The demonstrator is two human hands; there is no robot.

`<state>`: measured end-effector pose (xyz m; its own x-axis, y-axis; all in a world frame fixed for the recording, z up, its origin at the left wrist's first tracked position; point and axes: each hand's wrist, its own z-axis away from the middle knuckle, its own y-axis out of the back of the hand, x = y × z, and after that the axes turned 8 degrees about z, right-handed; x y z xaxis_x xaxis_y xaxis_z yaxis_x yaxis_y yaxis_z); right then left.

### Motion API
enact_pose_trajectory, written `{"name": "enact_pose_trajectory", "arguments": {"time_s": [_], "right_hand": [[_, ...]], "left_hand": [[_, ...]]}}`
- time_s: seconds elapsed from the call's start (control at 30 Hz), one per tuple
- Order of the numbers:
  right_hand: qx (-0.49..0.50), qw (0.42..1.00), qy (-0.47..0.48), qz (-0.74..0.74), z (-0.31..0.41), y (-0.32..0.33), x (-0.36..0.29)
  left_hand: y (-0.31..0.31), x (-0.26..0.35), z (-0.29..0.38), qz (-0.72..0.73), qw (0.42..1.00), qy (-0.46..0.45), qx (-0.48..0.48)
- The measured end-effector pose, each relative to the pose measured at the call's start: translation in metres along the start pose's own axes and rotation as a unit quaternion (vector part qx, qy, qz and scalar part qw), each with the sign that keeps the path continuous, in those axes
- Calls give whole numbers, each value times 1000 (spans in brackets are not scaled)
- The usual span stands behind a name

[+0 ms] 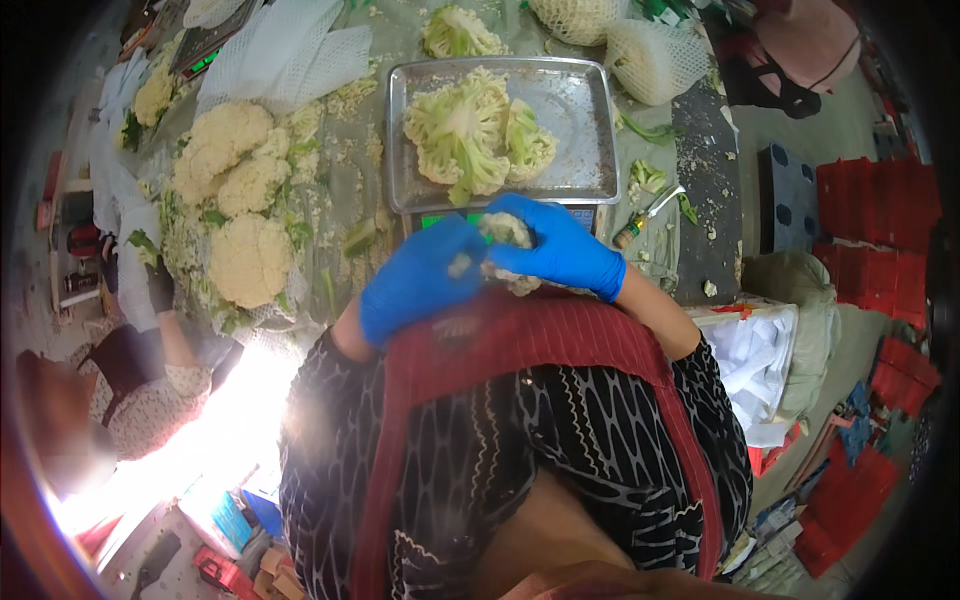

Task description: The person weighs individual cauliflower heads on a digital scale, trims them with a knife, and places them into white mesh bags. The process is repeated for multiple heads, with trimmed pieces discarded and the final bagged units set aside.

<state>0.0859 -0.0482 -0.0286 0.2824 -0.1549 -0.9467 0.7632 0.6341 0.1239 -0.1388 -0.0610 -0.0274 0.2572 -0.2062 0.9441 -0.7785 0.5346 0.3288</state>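
Observation:
Both my hands wear blue gloves and meet close to my body, in front of a metal tray [585, 127] on a scale. My right hand [562, 247] grips a piece of cauliflower [510, 229]. My left hand [427, 277] is blurred beside it, with a small green thing at its fingers; its grip is partly hidden. On the tray lie cut cauliflower pieces [461, 135], stems up. A knife [649, 217] with a yellowish handle rests to the right of the tray. Whole cauliflower heads [251, 259] are piled at the left.
White foam nets [281, 60] lie at the upper left, netted heads [652, 64] at the upper right. Another cauliflower piece [461, 34] sits beyond the tray. A co-worker [150, 397] with dark gloves is at the left. A box of white nets [757, 360] and red crates [877, 202] stand at the right.

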Motion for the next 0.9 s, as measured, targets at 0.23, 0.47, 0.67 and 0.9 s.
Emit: {"name": "enact_pose_trajectory", "arguments": {"time_s": [0.23, 0.47, 0.67, 0.9], "right_hand": [[-50, 990, 101, 79, -3, -4, -6], [105, 944, 311, 9, 2, 63, 0], [270, 952, 145, -20, -30, 64, 18], [379, 865, 140, 298, -93, 48, 43]], "left_hand": [[22, 8, 19, 3, 998, -24, -57], [97, -13, 58, -57, 957, 257, 119], [92, -75, 35, -75, 946, 170, 267], [51, -77, -50, -7, 972, -36, 233]]}}
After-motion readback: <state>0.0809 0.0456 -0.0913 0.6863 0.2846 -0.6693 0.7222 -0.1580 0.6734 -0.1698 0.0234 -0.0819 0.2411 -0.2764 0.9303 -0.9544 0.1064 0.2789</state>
